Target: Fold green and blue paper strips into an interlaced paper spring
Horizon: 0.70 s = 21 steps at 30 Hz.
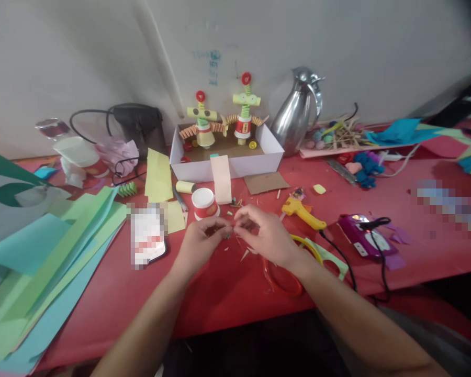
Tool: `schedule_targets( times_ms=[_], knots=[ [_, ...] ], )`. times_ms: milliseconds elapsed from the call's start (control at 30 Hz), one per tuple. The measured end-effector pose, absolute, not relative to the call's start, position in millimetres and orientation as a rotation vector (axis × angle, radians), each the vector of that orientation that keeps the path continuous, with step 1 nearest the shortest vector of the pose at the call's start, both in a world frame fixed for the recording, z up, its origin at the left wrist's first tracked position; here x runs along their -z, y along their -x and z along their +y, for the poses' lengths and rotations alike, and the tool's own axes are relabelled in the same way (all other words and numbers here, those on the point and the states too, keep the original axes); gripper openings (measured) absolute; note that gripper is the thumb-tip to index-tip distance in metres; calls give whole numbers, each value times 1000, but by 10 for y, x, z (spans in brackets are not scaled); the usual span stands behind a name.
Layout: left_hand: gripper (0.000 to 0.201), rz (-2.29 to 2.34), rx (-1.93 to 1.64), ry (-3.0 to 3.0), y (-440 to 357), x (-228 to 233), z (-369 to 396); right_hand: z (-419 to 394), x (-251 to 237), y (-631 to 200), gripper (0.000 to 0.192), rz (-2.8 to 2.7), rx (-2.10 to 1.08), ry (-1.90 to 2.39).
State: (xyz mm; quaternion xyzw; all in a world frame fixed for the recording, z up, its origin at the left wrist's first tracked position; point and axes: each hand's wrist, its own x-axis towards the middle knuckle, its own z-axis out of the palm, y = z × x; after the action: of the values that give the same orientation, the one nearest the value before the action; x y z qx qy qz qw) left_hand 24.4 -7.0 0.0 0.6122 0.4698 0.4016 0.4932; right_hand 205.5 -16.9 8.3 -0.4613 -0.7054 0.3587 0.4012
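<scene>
Now, both hands meeting over the red tabletop (pixel 227 298), just below centre. Left hand (pixel 202 241) and right hand (pixel 267 235) pinched fingertip to fingertip on a tiny greenish piece (pixel 228 235), too small to make out; fingers narrow, curled tight on it. Small scraps scattered around the hands.

At twelve o'clock from the hands, a paper cup (pixel 204 203) with a red band, standing rim down, and a pale pink strip (pixel 221 179) leaning against a white open box (pixel 272 152). Inside the box, two paper figures (pixel 222 123) with yellow-green heads, red topknots and pleated orange arms. At one o'clock, a steel jug (pixel 298 112) against the wall, wooden sticks and pompoms (pixel 333 133) beside it.

At three o'clock, a yellow glue gun (pixel 303 212), then a purple device (pixel 363 235) with a black cable running off the table edge. Under the right wrist, scissors with orange handles (pixel 282 280), and a light green cut-out (pixel 329 259) beside them.

At nine o'clock, a big fan of green and blue paper sheets (pixel 51 251) spilling over the left edge. At eleven o'clock, yellow sheets (pixel 159 175), a black bag (pixel 139 125), a plastic bottle (pixel 68 144). Blue and red paper (pixel 408 133) far out at two o'clock. Behind everything, a plain whitish wall (pixel 82 57) with a faint blue mark.
</scene>
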Motion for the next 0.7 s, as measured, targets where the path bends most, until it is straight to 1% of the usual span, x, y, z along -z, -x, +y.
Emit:
schedule_targets(
  times_ms=[67,133,267,333,433,500,600,700],
  knots=[
    [12,1076,-989,-1334,-222,5,-69,-249,-150,-2114,14,-1821,-826,1250],
    [14,1027,-1031,-1154,-187,0,-59,-383,-177,-2231,21,-1906,-695,1412],
    [17,945,-1069,-871,-127,-14,-42,-722,-38,-2522,47,-2165,-417,1794],
    [16,936,-1086,-832,-128,-13,-47,-845,77,-2625,50,-2221,-356,1838],
    [14,950,-1098,-770,-194,-23,-62,-920,177,-2688,47,-2229,-281,1872],
    [14,939,-1101,-667,-279,-52,-60,-915,179,-2687,46,-2201,-288,1936],
    [12,866,-1147,-501,-439,-125,-26,-873,150,-2660,49,-2145,-387,1991],
    [8,814,-1199,-416,-577,-195,28,-827,140,-2663,54,-1950,-512,2025]
  ],
)
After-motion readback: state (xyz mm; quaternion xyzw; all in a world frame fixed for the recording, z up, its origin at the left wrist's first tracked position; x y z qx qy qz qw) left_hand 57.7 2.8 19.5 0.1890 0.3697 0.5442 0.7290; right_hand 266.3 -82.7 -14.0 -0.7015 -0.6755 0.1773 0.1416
